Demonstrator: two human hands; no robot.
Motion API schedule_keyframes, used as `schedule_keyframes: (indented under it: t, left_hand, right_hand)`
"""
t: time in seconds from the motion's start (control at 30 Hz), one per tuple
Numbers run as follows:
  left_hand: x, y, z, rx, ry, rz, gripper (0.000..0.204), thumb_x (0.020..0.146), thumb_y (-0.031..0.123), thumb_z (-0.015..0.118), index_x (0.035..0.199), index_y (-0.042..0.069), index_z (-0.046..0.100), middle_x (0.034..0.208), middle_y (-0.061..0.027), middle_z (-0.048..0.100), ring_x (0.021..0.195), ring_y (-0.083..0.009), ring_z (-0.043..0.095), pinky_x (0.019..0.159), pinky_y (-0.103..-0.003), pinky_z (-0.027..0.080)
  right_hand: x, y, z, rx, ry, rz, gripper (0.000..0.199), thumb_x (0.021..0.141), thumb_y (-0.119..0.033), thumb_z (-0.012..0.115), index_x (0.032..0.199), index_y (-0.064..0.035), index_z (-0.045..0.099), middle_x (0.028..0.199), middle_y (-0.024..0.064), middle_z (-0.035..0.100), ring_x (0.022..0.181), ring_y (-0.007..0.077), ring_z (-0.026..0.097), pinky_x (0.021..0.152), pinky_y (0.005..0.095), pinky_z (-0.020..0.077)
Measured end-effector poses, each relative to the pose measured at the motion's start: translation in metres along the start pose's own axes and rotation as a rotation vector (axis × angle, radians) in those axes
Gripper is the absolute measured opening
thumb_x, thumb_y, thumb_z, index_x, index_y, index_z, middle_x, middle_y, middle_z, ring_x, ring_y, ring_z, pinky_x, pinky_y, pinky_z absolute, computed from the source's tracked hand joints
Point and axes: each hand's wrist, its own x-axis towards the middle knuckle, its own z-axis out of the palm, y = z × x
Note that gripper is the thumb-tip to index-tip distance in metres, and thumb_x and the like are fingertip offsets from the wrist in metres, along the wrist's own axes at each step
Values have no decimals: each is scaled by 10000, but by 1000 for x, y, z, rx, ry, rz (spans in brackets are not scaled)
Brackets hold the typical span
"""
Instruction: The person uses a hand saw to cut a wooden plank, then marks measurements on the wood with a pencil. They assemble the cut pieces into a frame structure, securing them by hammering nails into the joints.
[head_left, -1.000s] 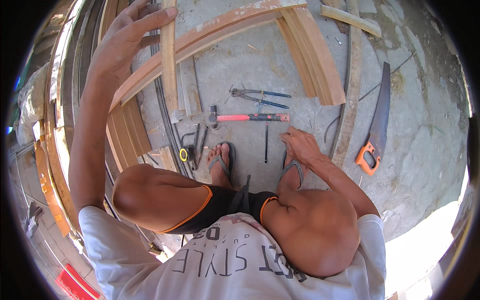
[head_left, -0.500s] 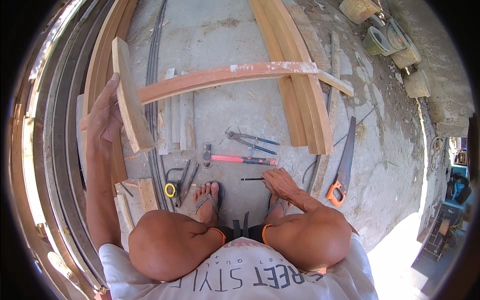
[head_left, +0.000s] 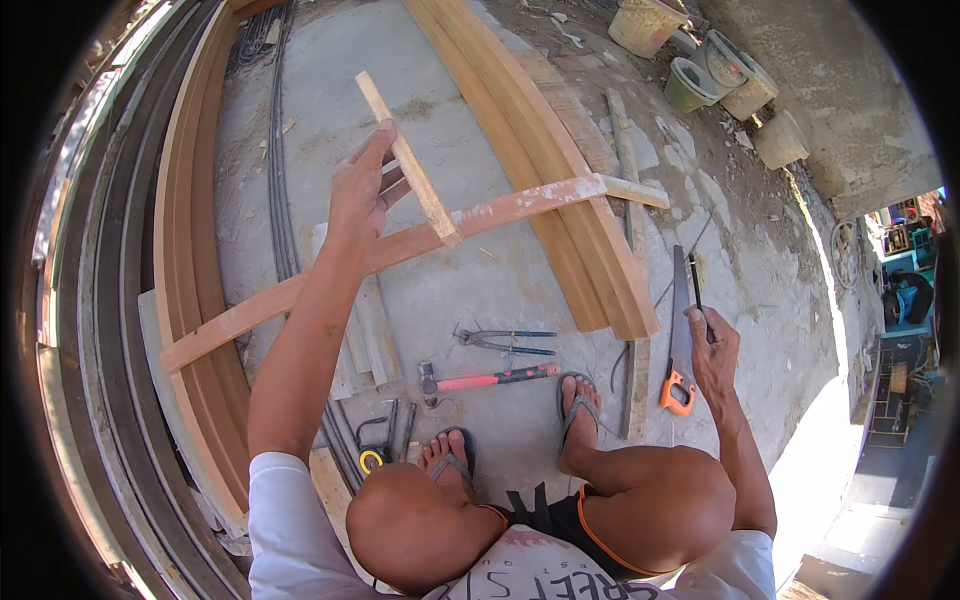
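My left hand [head_left: 358, 195] grips a short wooden board [head_left: 422, 182] and holds it up on edge, above a long reddish plank [head_left: 400, 247]. That plank lies across two sets of timber beams and has white patches on its right part. Out to the right, my right hand [head_left: 713, 352] is closed around a thin black pencil [head_left: 696, 280] that points upward. Near that hand lies a handsaw [head_left: 681, 320] with an orange handle. A hammer [head_left: 490, 379] with a red and black handle rests on the ground before my feet, with blue-handled pincers [head_left: 508, 341] just beyond it.
Timber beams [head_left: 555, 200] run along the right, and more beams [head_left: 190, 200] along the left. A yellow-ringed tape measure [head_left: 371, 461] lies by my left knee. Several buckets [head_left: 692, 84] stand at the far right by a wall. Thin metal rods [head_left: 279, 150] lie at left.
My left hand has carried the board rightward, over the plank's middle. My right hand has lifted the pencil from near the hammer and swung right, beside the saw. The view has shifted.
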Motion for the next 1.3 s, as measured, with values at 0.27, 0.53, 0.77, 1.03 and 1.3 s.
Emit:
schedule_keyframes:
  t: [0.27, 0.53, 0.77, 1.03, 1.3]
  left_hand:
    - [124, -52, 103, 97, -85, -98, 511, 1025, 331, 731, 1369, -23, 596, 1346, -196, 571, 1177, -357, 652, 1008, -443, 619]
    - [170, -111, 184, 174, -155, -140, 543, 1075, 271, 647, 1512, -24, 517, 1386, -118, 599, 1162, -288, 666, 1003, -429, 596]
    - [184, -135, 207, 315, -129, -154, 564, 1094, 281, 617, 1541, -36, 482, 1409, -125, 589, 1190, -283, 654, 1033, -444, 576]
    - [171, -126, 219, 423, -170, -280, 651, 1100, 284, 610, 1640, 29, 351, 1493, -174, 516, 1239, -349, 632, 1012, -466, 611]
    - [157, -131, 209, 424, -191, -249, 699, 1093, 292, 628, 1670, 77, 296, 1453, -142, 555, 1242, -328, 640, 1017, -479, 614]
  right_hand:
    - [82, 47, 18, 556, 156, 213, 341, 1116, -331, 596, 1136, -3, 690, 832, 33, 640, 705, 71, 549, 641, 250, 450]
    - [148, 110, 82, 746, 40, 243, 352, 1107, -343, 602, 1175, -10, 694, 912, 45, 684, 695, 87, 606, 612, 253, 494]
    - [185, 127, 113, 807, -81, 291, 328, 1080, -320, 637, 1159, -14, 726, 966, 54, 711, 743, 90, 617, 674, 273, 505]
    - [244, 108, 164, 996, -161, 284, 261, 1057, -209, 592, 1215, -23, 684, 953, 40, 694, 743, 84, 596, 721, 277, 524]
    - [332, 64, 210, 1296, -315, 117, 302, 1035, -241, 652, 1245, -31, 702, 1009, 48, 736, 809, 102, 656, 713, 281, 540]
